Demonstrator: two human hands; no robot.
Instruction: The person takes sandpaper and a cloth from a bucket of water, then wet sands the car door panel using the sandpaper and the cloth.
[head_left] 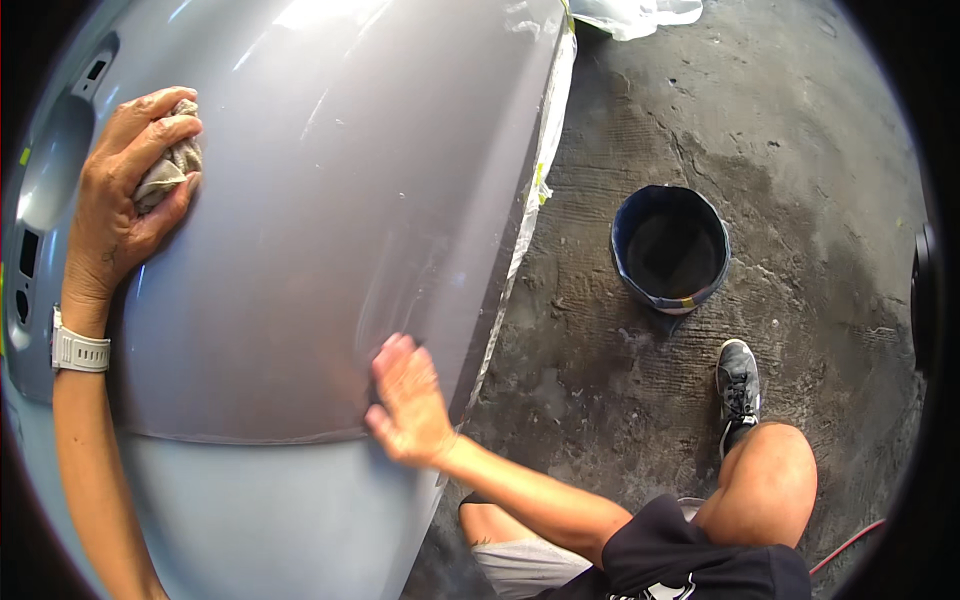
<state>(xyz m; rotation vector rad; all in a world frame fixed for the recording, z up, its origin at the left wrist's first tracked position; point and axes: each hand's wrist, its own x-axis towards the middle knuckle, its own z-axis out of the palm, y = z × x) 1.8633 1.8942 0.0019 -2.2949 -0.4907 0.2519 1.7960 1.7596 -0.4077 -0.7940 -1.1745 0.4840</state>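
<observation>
A large grey car body panel (270, 290) fills the left side, darker above and lighter blue-grey below a curved boundary. Up at the panel's left, my left hand (115, 190) is closed round a crumpled, damp-looking rag (175, 165). My right hand (410, 400) lies flat against the panel low down near its right edge, fingers stretched and slightly blurred. Nothing shows beneath that palm. Faint streaky marks run over the surface just above it.
A dark round bucket (670, 250) stands on the rough, stained concrete floor (800, 200) to the right. Whitish masking film (550, 130) with yellow-green tape bits runs along the panel's edge. A handle recess (60, 160) sits far left. A red hose (848, 545) lies at lower right.
</observation>
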